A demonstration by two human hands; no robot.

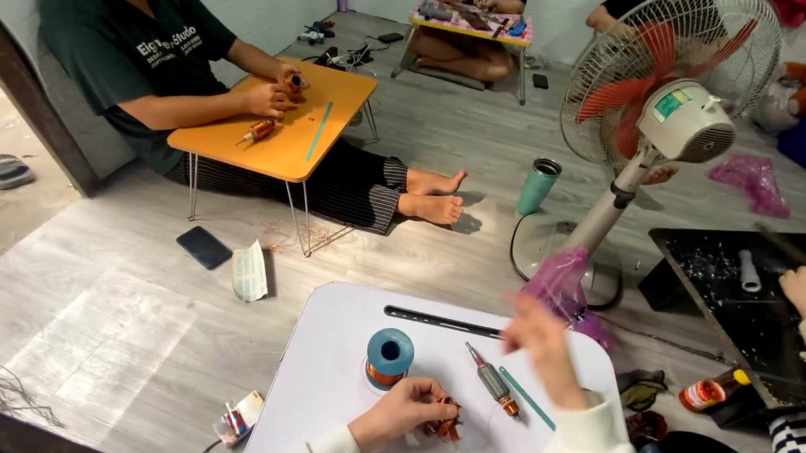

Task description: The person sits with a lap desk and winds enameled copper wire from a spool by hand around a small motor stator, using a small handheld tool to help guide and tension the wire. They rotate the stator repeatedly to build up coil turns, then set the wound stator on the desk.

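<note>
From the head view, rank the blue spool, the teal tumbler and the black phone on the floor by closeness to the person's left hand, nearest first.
Measured from the left hand, low on the white table:
1. Blue spool, just above the hand on the same table.
2. Black phone, on the floor up and to the left.
3. Teal tumbler, on the floor by the fan's base, farthest.

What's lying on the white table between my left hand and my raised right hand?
In the head view, a grey motor armature with a copper end lies on the white table between the left hand and right hand.
</note>
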